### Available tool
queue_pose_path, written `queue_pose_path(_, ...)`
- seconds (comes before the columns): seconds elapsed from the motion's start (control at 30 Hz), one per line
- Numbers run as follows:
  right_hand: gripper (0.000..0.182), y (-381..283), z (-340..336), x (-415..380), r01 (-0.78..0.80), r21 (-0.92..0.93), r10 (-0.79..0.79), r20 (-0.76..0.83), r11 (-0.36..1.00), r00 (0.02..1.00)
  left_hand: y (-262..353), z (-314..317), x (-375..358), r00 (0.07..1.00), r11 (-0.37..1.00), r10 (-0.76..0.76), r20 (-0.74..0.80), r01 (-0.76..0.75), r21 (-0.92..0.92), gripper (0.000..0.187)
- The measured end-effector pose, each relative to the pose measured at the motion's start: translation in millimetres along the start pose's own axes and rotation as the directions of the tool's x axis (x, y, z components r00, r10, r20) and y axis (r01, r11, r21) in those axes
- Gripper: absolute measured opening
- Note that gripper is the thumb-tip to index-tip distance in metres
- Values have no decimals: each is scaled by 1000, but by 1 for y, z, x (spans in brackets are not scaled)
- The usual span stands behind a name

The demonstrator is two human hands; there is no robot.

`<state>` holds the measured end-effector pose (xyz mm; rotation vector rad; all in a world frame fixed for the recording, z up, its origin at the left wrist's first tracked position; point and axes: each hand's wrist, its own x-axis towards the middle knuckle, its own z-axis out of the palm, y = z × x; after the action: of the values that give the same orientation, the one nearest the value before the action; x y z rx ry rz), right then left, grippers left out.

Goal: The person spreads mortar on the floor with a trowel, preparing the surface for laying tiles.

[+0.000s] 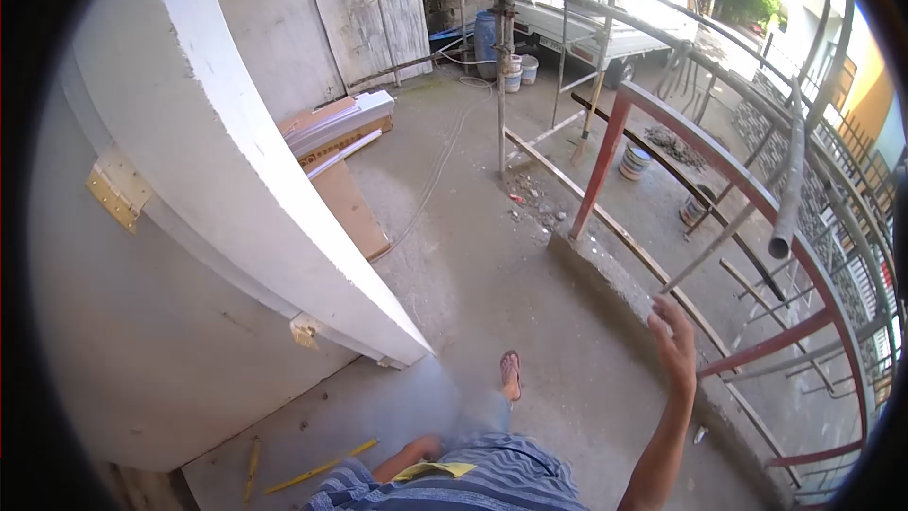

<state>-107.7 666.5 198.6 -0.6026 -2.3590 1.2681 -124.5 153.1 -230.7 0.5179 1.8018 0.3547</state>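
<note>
My right hand (673, 339) is raised at the lower right, fingers loosely bent and a little apart, with nothing in it. It shows in front of the low concrete curb, left of a red metal railing frame (728, 140). Near my waist is my left hand (424, 449), its fingers blurred and hidden. A yellow item (440, 469) lies against my striped shirt beside it; whether the hand touches it, I cannot tell. My foot in a sandal (511, 375) is on the concrete floor.
A white wall edge (274, 180) and grey door panel with hinges (118, 191) stand left. Yellow strips (322, 466) lie on the floor below. Boxes and boards (345, 137) lie ahead. Scaffold poles (791, 189), buckets (635, 163) and a white truck (586, 24) are beyond.
</note>
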Motion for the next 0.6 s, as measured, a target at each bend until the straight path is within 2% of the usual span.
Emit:
queue_pose_path(0.03, 43, 36, 11, 17, -53, 28, 53, -4, 998, 999, 16, -35, 22, 998, 996, -62, 30, 63, -67, 40)
queue_pose_path(0.1, 43, 113, 36, 46, -150, 71, 152, -12, 986, 988, 82, -122, 21, 981, 960, -159, 108, 179, -216, 45)
queue_pose_path(0.13, 43, 167, 58, 51, -204, 87, 214, -122, 975, 969, 81, -149, 54, 984, 950, -158, 76, 173, -259, 43)
queue_pose_path(0.17, 37, 242, 79, 56, -276, 119, 296, -204, 954, 933, 70, -170, 94, 992, 952, -124, -15, 115, -283, 41)
queue_pose_path(0.2, 29, 309, 97, 62, -364, 305, 420, -144, 880, 896, 63, -194, 130, 986, 956, -83, -143, 38, -292, 39)
queue_pose_path(0.23, 25, 389, 125, 64, -487, 298, 558, -234, 821, 796, 52, -219, 171, 960, 958, -53, -276, -29, -286, 37)
queue_pose_path(0.27, 29, 420, 144, 56, -608, 333, 670, -113, 721, 733, 42, -238, 200, 920, 965, -40, -391, -67, -255, 36)
queue_pose_path(0.3, 77, 440, 170, 32, -767, 550, 875, 129, 329, 467, 36, -259, 223, 885, 975, -24, -464, -82, -207, 35)
queue_pose_path(0.33, 75, 429, 200, 39, -856, 472, 914, 215, 211, 344, 30, -281, 242, 851, 984, -9, -524, -86, -156, 34)
queue_pose_path(0.37, 73, 418, 240, 65, -907, 382, 917, 269, 179, 294, 33, -311, 251, 807, 984, 4, -590, -109, -141, 34)
queue_pose_path(0.4, 72, 403, 270, 98, -931, 325, 914, 303, 168, 271, 41, -344, 256, 747, 975, 14, -665, -157, -155, 35)
queue_pose_path(0.47, 69, 386, 323, 179, -942, 269, 889, 353, 201, 290, 47, -418, 265, 603, 875, 44, -796, -408, -261, 34)
queue_pose_path(0.5, 67, 384, 346, 220, -941, 246, 871, 377, 234, 315, 57, -452, 276, 665, 816, -50, -745, -403, -414, 34)
queue_pose_path(0.57, 64, 380, 388, 301, -927, 222, 838, 401, 303, 371, 63, -513, 282, 662, 772, -71, -746, -437, -461, 35)
queue_pose_path(0.6, 62, 379, 408, 339, -918, 210, 823, 408, 337, 396, 60, -535, 289, 593, 799, -13, -805, -478, -365, 36)
